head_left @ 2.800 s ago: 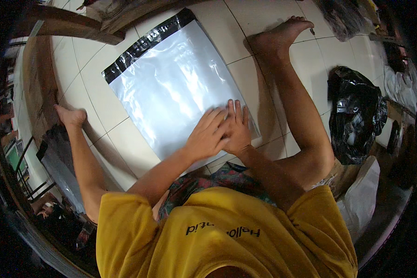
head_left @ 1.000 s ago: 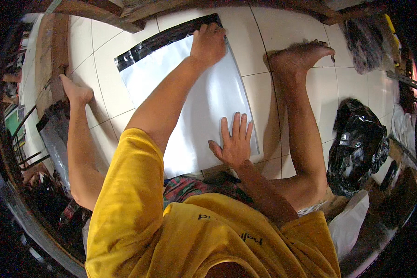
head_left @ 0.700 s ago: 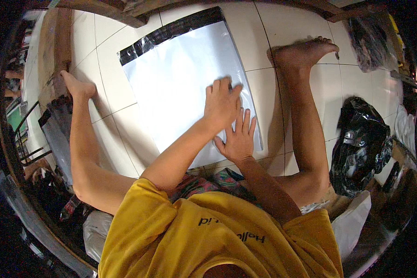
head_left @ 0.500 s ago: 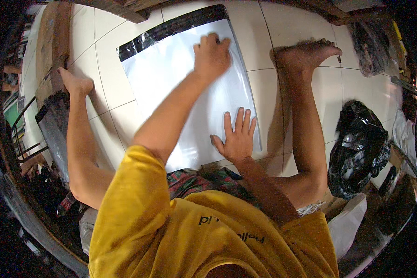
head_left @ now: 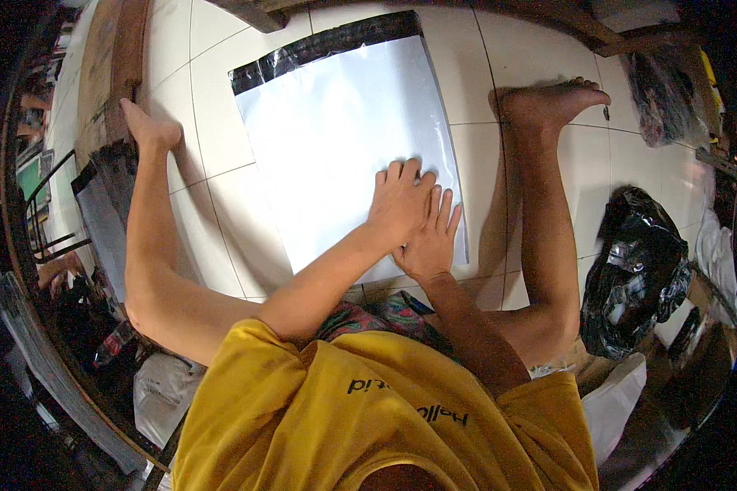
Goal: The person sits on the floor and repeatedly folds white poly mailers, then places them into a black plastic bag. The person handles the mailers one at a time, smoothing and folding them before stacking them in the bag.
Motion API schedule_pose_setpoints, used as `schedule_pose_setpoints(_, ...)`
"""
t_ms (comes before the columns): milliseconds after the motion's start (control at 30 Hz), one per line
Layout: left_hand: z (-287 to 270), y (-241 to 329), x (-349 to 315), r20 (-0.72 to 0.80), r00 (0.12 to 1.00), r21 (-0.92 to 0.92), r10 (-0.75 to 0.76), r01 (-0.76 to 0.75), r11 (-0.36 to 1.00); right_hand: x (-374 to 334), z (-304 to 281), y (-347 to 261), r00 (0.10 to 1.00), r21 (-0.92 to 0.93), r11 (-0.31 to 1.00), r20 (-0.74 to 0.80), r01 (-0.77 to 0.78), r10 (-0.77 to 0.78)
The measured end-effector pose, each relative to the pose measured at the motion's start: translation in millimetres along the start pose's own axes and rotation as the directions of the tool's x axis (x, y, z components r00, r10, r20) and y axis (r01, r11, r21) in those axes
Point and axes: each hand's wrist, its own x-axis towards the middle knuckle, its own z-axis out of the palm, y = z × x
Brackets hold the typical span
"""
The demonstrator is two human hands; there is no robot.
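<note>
The white plastic bag (head_left: 336, 139) lies flat on the tiled floor (head_left: 219, 139) between the person's legs (head_left: 546, 221), its black strip (head_left: 327, 51) at the far end. The right hand (head_left: 431, 247) is open, laid flat near the bag's closer right corner; the left hand (head_left: 401, 200) is half curled and overlaps it in view – whether it grips anything, I cannot tell. To flatten the plastic well, the right palm would best anchor that corner – light, even strokes of the left should smooth it without dragging it askew
</note>
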Motion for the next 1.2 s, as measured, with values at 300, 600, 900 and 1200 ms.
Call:
schedule_pose_setpoints(300, -28.6, -89.7, 106.7, -0.152, 0.971, 0.041, -0.185, 0.193, 0.980, -3.3, 5.6, 5.6, 0.997, -0.031, 0.999, -0.067, 0.040, -0.042)
schedule_pose_setpoints(600, -46.6, -78.8, 97.9, -0.106, 0.993, 0.064, -0.056, 0.063, 0.996, 0.6, 1.5, 4.3, 0.997, -0.040, 0.999, -0.070, 0.029, -0.032)
schedule_pose_setpoints(900, -11.9, -28.4, -3.1, -0.103, 0.989, -0.010, -0.109, 0.109, 0.994, 0.6, -1.5, 3.1, 0.999, -0.056, 0.998, -0.019, 0.030, -0.031)
schedule_pose_setpoints(1200, -57.7, -139.2, 127.8, -0.095, 0.956, 0.092, -0.279, 0.287, 0.953, -2.0, -0.5, 2.8, 0.998, -0.046, 0.998, -0.037, 0.041, -0.042)
